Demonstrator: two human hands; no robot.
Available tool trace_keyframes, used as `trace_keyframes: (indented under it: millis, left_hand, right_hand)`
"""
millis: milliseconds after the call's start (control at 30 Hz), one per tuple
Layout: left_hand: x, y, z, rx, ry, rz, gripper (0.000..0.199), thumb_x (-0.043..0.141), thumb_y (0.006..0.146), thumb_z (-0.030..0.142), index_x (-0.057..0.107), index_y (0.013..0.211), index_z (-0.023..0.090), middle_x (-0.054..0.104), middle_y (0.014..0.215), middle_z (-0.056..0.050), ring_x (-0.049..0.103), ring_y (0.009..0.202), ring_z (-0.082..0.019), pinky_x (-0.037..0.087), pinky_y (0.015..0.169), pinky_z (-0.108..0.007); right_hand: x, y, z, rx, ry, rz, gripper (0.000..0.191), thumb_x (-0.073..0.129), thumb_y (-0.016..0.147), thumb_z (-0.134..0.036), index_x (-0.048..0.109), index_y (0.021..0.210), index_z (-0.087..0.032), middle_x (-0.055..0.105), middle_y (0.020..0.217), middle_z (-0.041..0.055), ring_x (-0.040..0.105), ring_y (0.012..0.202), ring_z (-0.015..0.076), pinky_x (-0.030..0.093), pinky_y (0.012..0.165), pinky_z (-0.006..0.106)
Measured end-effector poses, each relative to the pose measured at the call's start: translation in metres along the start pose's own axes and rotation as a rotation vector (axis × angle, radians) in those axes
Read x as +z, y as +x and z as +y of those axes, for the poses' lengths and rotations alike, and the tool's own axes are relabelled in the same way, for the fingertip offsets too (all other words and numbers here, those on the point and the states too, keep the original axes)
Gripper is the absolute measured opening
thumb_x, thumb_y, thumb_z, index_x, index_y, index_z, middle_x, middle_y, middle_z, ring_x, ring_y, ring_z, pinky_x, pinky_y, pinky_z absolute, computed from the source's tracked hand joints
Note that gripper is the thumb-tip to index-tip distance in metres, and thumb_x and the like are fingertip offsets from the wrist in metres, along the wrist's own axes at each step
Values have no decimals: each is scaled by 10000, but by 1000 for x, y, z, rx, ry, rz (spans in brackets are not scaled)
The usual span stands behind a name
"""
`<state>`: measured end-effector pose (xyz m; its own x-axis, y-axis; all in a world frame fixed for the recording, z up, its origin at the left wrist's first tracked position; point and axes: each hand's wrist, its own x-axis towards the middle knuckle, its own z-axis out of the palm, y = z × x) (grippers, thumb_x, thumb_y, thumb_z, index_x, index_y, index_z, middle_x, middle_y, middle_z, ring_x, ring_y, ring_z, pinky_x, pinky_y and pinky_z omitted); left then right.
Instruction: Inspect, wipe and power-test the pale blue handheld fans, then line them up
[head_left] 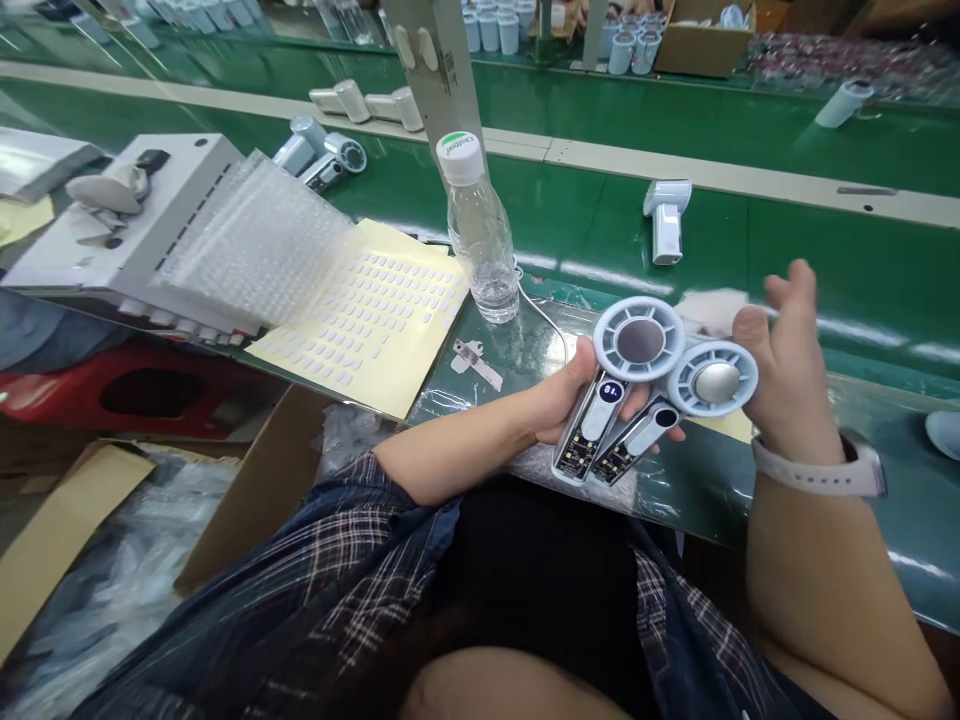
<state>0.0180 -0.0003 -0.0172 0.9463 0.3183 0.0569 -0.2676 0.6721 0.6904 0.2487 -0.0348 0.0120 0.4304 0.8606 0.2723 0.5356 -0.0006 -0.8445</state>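
1. Handheld fans (607, 398), two of them, sit side by side in your left hand (556, 400), over the front part of the green bench (705, 468), with their round heads pointing away from you and their handles angled back toward your lap.
2. Your left fingers are closed around both handles: the thumb shows at the left, and fingertips show between and beyond the handles.
3. One fan has a lit round display that seems to read 81; on the other the round display is dark. Circuit boards show in both handles.
4. Your right hand (791, 385) is raised just beside the second fan's head, fingers apart and holding nothing; whether the thumb touches the rim, you cannot tell from this angle. A pale watch (817, 470) circles that wrist.
5. Left of the fans stand a clear bottle (481, 240) with a little liquid and, nearer you, a small metal strip (480, 366).
6. Farther left, bubble wrap (259, 240) partly covers a yellow sheet (411, 365) of small pale stickers.
7. Beyond your hands, another fan (667, 228) rests on the green surface.
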Motion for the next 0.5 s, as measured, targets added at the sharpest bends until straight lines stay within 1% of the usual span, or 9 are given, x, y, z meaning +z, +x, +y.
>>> trace_keyframes:
  millis: [33, 67, 133, 200, 233, 300, 333, 433, 500]
  left_hand:
    - [1, -2, 4, 39, 19, 35, 937, 664, 496, 1107, 675, 740, 202, 668, 771, -88, 757, 1071, -343, 653, 888, -426]
    - [3, -4, 8, 62, 68, 70, 902, 707, 523, 1072, 692, 780, 208, 654, 751, -74, 761, 1049, -342, 649, 911, -445]
    - [7, -11, 17, 75, 246, 122, 745, 856, 585, 904, 738, 833, 211, 681, 777, -71, 763, 1045, -347, 632, 980, -482]
    - [12, -18, 28, 130, 457, 176, 550, 995, 593, 645, 786, 857, 210, 754, 958, -100, 714, 1246, -383, 575, 1116, -509]
    - [13, -20, 32, 187, 535, 217, 496, 1030, 581, 530, 807, 888, 211, 767, 1105, -111, 630, 1403, -401, 519, 1198, -520]
    - [14, -22, 38, 310, 588, 310, 517, 1046, 573, 419, 828, 996, 217, 722, 1360, -105, 446, 1595, -399, 418, 1295, -526]
    - [13, -21, 38, 343, 569, 343, 547, 1041, 595, 426, 824, 1052, 219, 702, 1417, -103, 440, 1600, -393, 409, 1302, -524]
    - [7, -16, 31, 364, 385, 372, 549, 931, 769, 599, 780, 1135, 219, 749, 1278, -106, 686, 1303, -329, 535, 1186, -501]
    - [2, -12, 25, 357, 257, 339, 556, 852, 841, 666, 723, 1143, 218, 744, 1132, -79, 739, 1068, -257, 602, 1083, -481]
  right_hand:
    - [4, -8, 3, -22, 2, 45, 802, 723, 990, -661, 491, 1648, -264, 536, 1667, 195, 465, 1586, 408, 344, 1303, 611]
    - [8, -19, 3, -23, 77, 43, 749, 703, 998, -659, 526, 1618, -277, 548, 1656, 183, 488, 1569, 403, 358, 1296, 632]
    - [18, -42, -2, 33, 328, -105, 623, 659, 1003, -682, 651, 1482, -283, 677, 1498, 163, 637, 1412, 380, 521, 1172, 619]
    - [21, -63, -10, 111, 516, -315, 550, 742, 952, -669, 741, 1333, -272, 772, 1295, 135, 733, 1227, 352, 635, 1018, 554]
    - [19, -70, -14, 148, 563, -385, 531, 831, 897, -632, 765, 1282, -272, 796, 1220, 118, 759, 1151, 339, 660, 965, 526]
    - [11, -80, -18, 202, 622, -400, 548, 995, 754, -525, 788, 1197, -279, 814, 1102, 81, 786, 1004, 310, 687, 884, 483]
    - [6, -82, -19, 226, 647, -370, 582, 1039, 696, -486, 786, 1179, -285, 812, 1063, 65, 787, 949, 295, 693, 861, 473]
    - [-3, -83, -21, 264, 715, -235, 624, 1041, 690, -511, 753, 1202, -301, 767, 980, 25, 753, 847, 249, 696, 811, 447]
    - [-3, -84, -22, 273, 762, -188, 592, 990, 762, -537, 733, 1247, -313, 732, 955, 14, 722, 831, 225, 686, 764, 402]
